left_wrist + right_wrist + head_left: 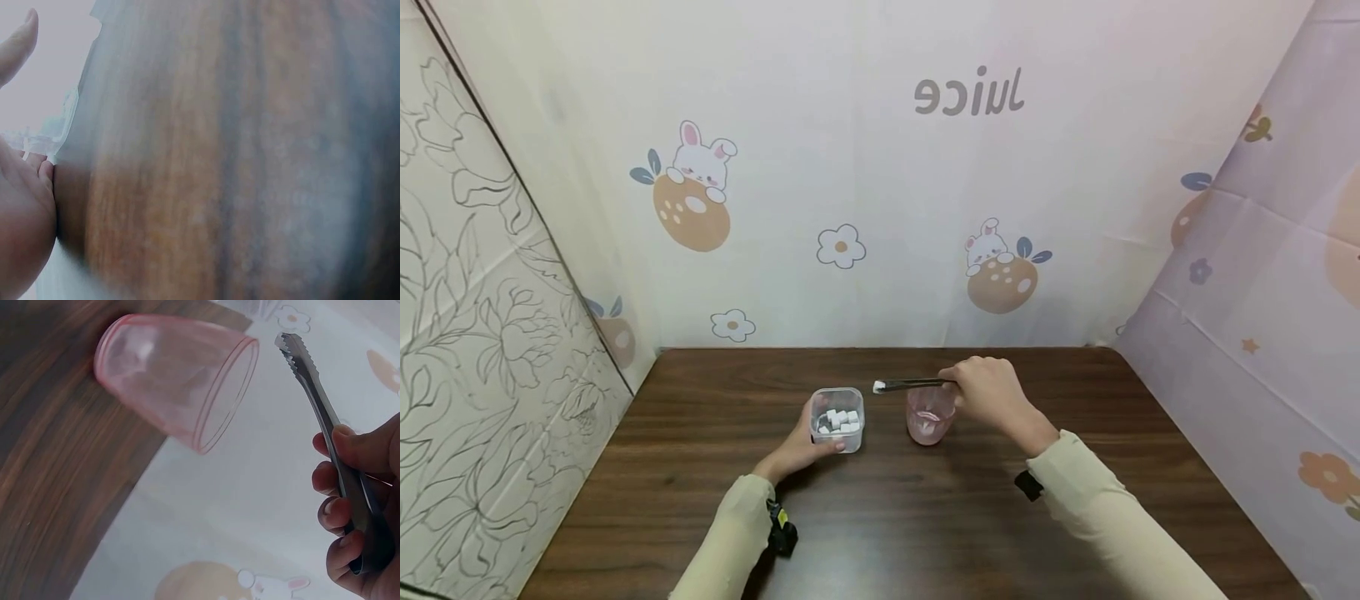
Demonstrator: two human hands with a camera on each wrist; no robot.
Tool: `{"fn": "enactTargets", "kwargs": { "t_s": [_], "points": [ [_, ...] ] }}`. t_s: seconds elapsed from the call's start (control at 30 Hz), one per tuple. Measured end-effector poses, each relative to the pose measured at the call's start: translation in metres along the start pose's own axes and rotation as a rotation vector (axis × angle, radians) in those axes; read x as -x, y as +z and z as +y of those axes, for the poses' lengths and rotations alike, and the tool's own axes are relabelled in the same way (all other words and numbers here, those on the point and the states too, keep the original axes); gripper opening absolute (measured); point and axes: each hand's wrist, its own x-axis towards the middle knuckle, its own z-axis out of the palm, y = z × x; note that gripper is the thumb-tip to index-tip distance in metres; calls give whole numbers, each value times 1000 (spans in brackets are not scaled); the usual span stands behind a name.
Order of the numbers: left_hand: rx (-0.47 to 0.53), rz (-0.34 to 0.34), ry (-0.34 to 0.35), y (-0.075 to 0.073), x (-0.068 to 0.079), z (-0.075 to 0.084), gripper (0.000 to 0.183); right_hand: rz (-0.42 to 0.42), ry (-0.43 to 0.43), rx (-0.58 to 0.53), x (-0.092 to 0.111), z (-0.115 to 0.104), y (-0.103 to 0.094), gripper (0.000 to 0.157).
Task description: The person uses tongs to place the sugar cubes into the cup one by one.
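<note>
In the head view my left hand (796, 450) grips a small clear plastic container (852, 442) by its left side. Several white cubes (841, 421) lie inside it. My right hand (996, 393) holds dark metal tongs (917, 383) level, their tips pointing left toward the container. A white cube (878, 387) is pinched in those tips. Beneath the tongs a pink see-through cup (928, 427) stands upright on the table. The right wrist view shows the tongs' toothed ends (294, 353) beyond the cup's rim. The left wrist view is blurred, with part of the left palm (22, 219) visible.
The brown wood-grain table (880, 533) ends at a printed cloth backdrop (880, 167). Cloth panels (1270, 317) also stand at both sides. A black wrist strap (782, 529) sits on the left sleeve, another (1028, 485) on the right.
</note>
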Motion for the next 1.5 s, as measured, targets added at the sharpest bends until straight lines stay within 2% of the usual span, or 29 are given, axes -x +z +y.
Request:
{"fn": "enactTargets", "kwargs": {
  "t_s": [0.17, 0.37, 0.63, 0.87, 0.93, 1.13, 1.37, 1.5],
  "points": [
    [-9, -1, -2, -1, 0, -1, 96, 10, 24, -9, 11, 11, -1, 17],
    [-10, -2, -45, -1, 3, 0, 97, 4, 51, -29, 25, 20, -5, 18],
    [-13, 0, -53, -1, 1, -1, 97, -2, 80, -34, 38, 32, -10, 18],
    [-6, -4, -17, 0, 1, 0, 96, -20, 114, -38, 49, 42, -13, 18],
    [13, -10, -16, 0, 1, 4, 95, -24, 113, -39, 52, 44, -12, 18],
    [12, -27, -33, -1, 8, 28, 92, -43, 99, -40, 57, 48, -8, 18],
    [-30, -6, -27, 0, 2, 1, 96, -68, 77, -4, 50, 43, 0, 14],
    [-20, -7, -35, -1, 1, -2, 96, -76, 70, 8, 46, 41, 4, 15]
  ]
}}
